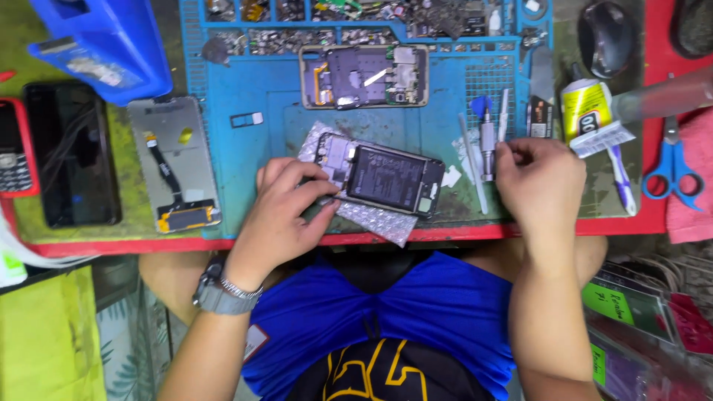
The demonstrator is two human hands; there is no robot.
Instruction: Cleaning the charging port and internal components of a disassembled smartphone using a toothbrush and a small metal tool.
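Your tabletop has a red edge and carries a blue mat with parts trays along its far side. On the mat, close to you, lies an opened phone with its battery showing, resting on a sheet of bubble wrap. A second opened phone lies farther back on the mat. At the left, off the mat, sit a dark phone face up and a grey screen panel with a flex cable.

Your left hand rests on the near phone's left end, fingers curled down onto its corner; whether they pinch anything small there, you cannot tell. Your right hand is well apart from it, at the mat's right edge, fingertips bunched together beside a screwdriver with a blue cap; whether they actually hold it is not clear.

Farther right lie a yellow glue tube, blue scissors and a dark mouse.
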